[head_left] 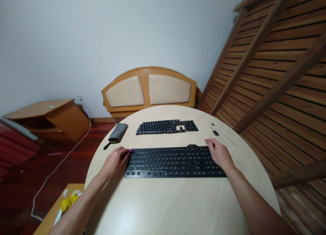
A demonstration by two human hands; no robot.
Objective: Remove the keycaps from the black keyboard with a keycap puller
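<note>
A black keyboard base (163,162) with its keycaps off lies flat on the round table, rows of bare key sockets facing up. At its upper left corner, my left hand (117,160) is closed on a small purple-and-dark tool (128,153), whose tip meets the corner sockets. The tool's kind cannot be made out. My right hand (220,155) rests over the base's upper right corner, fingers apart and stretched leftward, holding nothing that shows. Beyond the base, the loose black keycaps (158,126) are laid out in keyboard order, with gaps toward the right.
A grey pouch (118,132) with a black strap lies on the table (165,201) at left. A wire puller (216,132) and a thin rod (228,138) lie at right. A white cable (63,157) crosses the floor. Slatted wood (280,92) leans close on the right.
</note>
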